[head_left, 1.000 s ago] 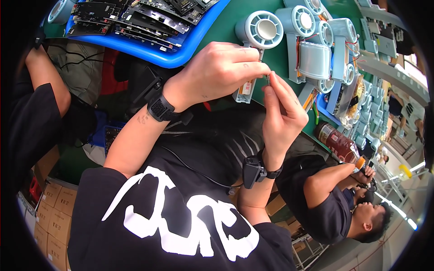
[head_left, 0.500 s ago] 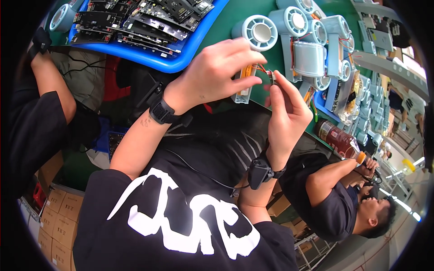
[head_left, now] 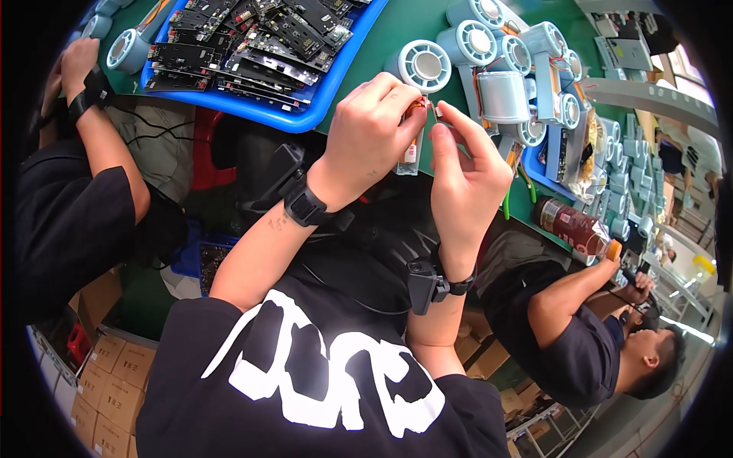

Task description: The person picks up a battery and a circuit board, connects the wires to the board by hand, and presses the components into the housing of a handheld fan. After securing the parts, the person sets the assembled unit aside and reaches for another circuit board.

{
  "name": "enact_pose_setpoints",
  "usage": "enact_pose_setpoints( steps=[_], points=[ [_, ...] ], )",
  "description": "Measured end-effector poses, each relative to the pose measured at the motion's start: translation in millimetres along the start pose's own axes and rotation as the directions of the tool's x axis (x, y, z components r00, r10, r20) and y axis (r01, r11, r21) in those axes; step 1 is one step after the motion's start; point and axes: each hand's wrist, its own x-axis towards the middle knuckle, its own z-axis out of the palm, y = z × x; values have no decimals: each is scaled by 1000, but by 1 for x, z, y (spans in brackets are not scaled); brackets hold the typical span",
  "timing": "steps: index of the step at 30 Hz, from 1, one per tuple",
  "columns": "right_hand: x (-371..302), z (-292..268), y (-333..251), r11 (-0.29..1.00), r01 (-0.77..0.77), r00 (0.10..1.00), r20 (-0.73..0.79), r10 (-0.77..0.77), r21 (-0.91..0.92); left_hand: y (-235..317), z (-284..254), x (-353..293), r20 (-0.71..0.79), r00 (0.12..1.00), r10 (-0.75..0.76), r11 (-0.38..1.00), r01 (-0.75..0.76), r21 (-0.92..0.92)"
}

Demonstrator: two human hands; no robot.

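Over the table edge, my left hand [head_left: 368,130] is closed in a pinch on thin red wires [head_left: 417,104]. Facing it, my right hand [head_left: 472,172] pinches a small thin part with a pale connector [head_left: 437,112] between thumb and forefinger. The wires and this part meet or nearly meet; the fingers hide whether they are joined. Just beyond the fingertips lies a light-blue handheld fan with a round slotted head [head_left: 423,67]. Its open handle [head_left: 409,159], with an orange piece inside, shows partly below my left fingers.
A blue tray [head_left: 294,120] heaped with black circuit boards stands at left on the green table [head_left: 389,38]. More light-blue fans [head_left: 504,98] crowd the right side, near green-handled pliers [head_left: 506,200] and a dark drink bottle [head_left: 569,229]. Co-workers sit on both sides.
My left fingers, spread apart before, have closed onto the red wires. Both hands have drawn closer together. The whole view has shifted slightly.
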Motion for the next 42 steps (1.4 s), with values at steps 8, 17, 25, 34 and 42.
enact_pose_setpoints(
  steps=[8, 17, 25, 34, 42],
  points=[
    [4, -6, 6, 996, 74, 997, 1, -74, 40, 9, -16, 10, 185, 970, -160, 952, 201, -231],
    [29, -26, 20, 984, 128, 960, 233, -153, 121, 1, -27, 15, 300, 939, -171, 905, 270, -329],
    [36, -30, 16, 990, 104, 949, 289, -129, 99, 5, -19, 11, 178, 979, -101, 989, 119, -91],
    [3, 10, 23, 984, 28, 998, -52, -20, 174, 13, -7, 7, 12, 990, -140, 990, 140, -17],
    [-3, 11, 27, 993, 73, 993, -99, -64, 89, 5, -7, 1, -44, 995, -91, 995, 89, -42]
  ],
)
